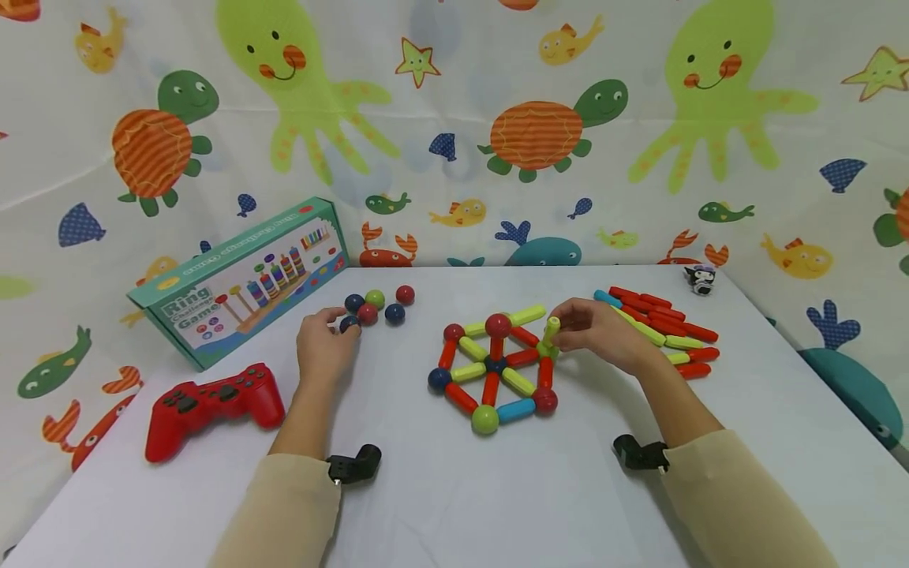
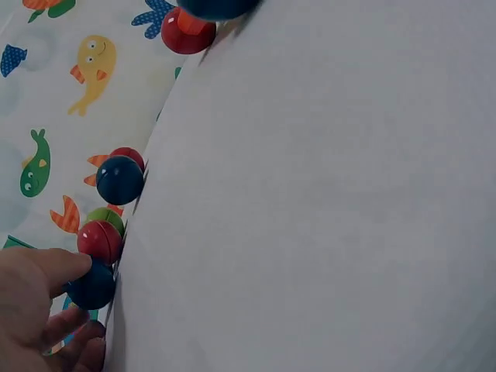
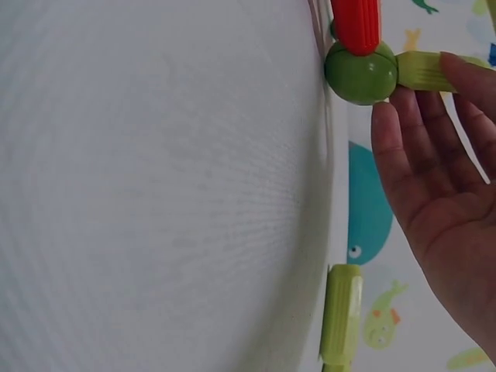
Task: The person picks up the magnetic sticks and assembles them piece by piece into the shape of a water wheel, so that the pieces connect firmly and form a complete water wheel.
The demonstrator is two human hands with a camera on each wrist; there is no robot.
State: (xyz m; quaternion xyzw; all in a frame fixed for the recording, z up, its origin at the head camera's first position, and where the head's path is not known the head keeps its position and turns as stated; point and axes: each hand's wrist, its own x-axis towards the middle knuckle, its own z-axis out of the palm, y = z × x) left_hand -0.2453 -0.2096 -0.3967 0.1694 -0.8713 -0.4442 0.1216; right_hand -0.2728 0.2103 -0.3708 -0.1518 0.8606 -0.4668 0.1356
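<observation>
My left hand (image 1: 327,343) pinches a dark blue ball (image 2: 91,285) between thumb and fingers, beside a small group of balls. A red ball (image 2: 100,240) sits right against it in the left wrist view. With my right hand (image 1: 596,327) I pinch a yellow-green rod (image 1: 552,326) that stands upright on a green ball (image 3: 361,74). That ball is a right-hand corner of a wheel-like frame of rods and balls, with a dark blue ball (image 1: 495,365) at its hub. A larger-looking red ball (image 1: 499,324) tops a red rod at the hub.
Red, yellow-green and blue rods (image 1: 667,322) lie in a pile at right, near a small black-and-white figure (image 1: 701,278). At left are a red game controller (image 1: 213,406) and a Ring Game box (image 1: 245,276). A patterned cloth (image 1: 454,118) hangs behind the white table (image 1: 454,505).
</observation>
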